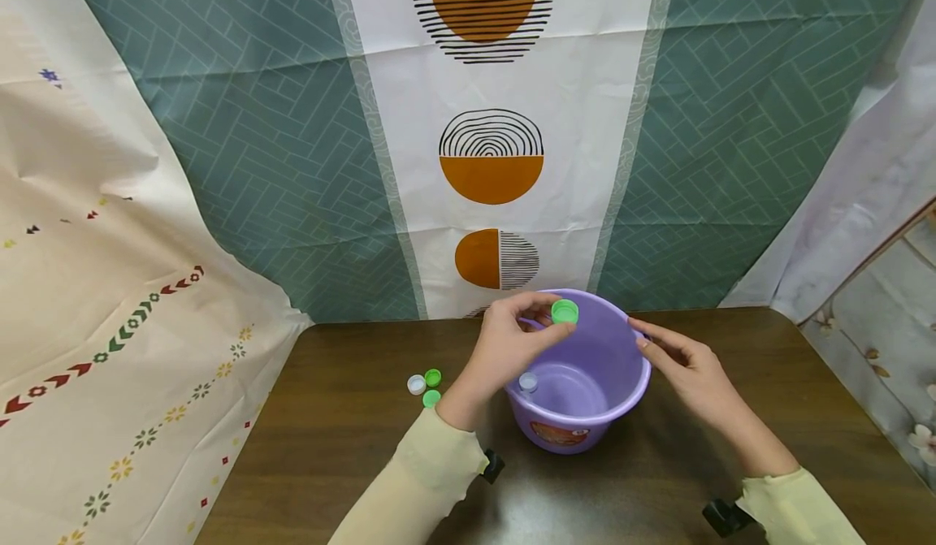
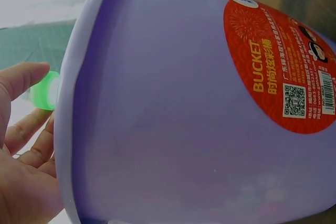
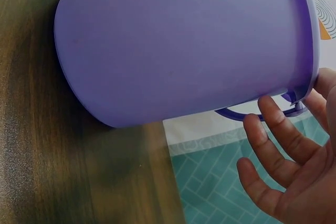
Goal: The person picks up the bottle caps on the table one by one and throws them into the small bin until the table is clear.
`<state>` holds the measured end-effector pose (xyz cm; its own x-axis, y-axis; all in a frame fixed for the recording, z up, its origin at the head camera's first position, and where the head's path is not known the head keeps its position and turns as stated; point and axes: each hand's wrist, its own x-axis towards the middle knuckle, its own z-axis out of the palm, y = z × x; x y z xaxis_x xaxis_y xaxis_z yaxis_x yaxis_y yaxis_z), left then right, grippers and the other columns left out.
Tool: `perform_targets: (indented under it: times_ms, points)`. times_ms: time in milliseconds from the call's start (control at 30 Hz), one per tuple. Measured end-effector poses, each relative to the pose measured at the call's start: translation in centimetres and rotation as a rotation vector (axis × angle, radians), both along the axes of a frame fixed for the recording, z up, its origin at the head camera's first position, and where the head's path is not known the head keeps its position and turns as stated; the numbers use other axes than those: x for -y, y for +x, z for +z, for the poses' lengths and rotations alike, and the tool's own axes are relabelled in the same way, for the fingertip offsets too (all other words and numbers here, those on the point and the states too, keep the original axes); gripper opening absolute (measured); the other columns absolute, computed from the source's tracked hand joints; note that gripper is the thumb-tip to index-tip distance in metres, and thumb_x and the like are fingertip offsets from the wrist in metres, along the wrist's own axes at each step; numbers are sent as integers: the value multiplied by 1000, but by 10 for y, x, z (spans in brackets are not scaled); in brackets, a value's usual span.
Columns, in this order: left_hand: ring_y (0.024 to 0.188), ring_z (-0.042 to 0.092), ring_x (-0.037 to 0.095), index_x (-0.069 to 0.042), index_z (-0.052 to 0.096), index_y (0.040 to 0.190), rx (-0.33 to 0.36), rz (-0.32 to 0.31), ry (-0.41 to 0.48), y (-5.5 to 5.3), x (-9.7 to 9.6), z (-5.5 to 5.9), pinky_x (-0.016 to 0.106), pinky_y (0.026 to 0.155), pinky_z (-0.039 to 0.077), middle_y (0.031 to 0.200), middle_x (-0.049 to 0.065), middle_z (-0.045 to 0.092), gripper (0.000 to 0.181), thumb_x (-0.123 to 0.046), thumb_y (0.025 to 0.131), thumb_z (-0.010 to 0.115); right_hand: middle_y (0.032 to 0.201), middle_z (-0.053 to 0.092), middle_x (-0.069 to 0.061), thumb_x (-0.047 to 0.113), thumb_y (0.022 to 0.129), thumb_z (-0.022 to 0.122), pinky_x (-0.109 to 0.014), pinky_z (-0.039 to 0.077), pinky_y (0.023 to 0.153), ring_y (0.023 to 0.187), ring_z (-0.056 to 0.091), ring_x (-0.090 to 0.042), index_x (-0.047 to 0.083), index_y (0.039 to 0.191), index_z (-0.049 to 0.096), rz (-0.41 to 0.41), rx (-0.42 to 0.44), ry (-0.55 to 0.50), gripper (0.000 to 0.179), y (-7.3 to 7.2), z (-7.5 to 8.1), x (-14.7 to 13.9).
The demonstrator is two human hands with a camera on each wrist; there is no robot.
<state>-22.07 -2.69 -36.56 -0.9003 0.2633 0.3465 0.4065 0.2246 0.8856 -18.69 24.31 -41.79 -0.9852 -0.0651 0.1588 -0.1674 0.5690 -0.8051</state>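
Note:
A purple bucket (image 1: 559, 431) stands upright on the table, a red label on its near side. My left hand (image 1: 508, 338) pinches a green bottle cap (image 1: 565, 312) between thumb and fingers above the bucket's mouth. In the left wrist view the same green cap (image 2: 44, 90) shows just beyond the bucket's rim (image 2: 65, 108). My right hand (image 1: 687, 370) holds the bucket's right rim with thumb and forefinger, and its other fingers (image 3: 273, 163) are spread beside the wall and handle. A whitish cap (image 1: 528, 382) lies inside the bucket at the left.
Left of the bucket, a white cap (image 1: 416, 384) and two green caps (image 1: 433, 378) lie close together on the brown table (image 1: 351, 447). A patterned green and white curtain (image 1: 504, 82) hangs behind the table. A cream cloth (image 1: 146, 326) drapes at the left.

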Motion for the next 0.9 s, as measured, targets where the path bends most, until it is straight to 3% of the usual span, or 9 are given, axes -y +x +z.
perform_targets:
  times_ms: [167,433,600,900]
  points:
    - [78,63,10,-28,70,102,19,0,-11,1,-2,1,30,73,54,85,-9,67,31,-36,73,79,133,56,7,45,93,51,-13,48,80,106,50,15,40,130,51,-4,0,2,37,0,0,1]
    - [97,56,6,-39,66,108,52,0,-82,3,-1,2,40,88,49,106,-20,64,38,-45,72,77,132,56,6,43,94,50,-12,47,80,106,50,14,38,131,52,2,-7,-6,37,1,-1,1]
    - [96,56,6,-38,67,107,31,8,-83,3,-1,3,41,88,49,105,-20,64,38,-44,72,77,132,56,6,42,94,51,-12,47,80,106,51,14,37,131,52,7,-14,-10,37,1,-1,1]
    - [95,58,1,-35,67,106,5,7,-82,3,-1,4,30,85,50,103,-20,65,35,-43,73,77,132,56,6,42,94,51,-12,47,80,106,51,14,37,131,52,4,-22,-8,37,1,-1,1]
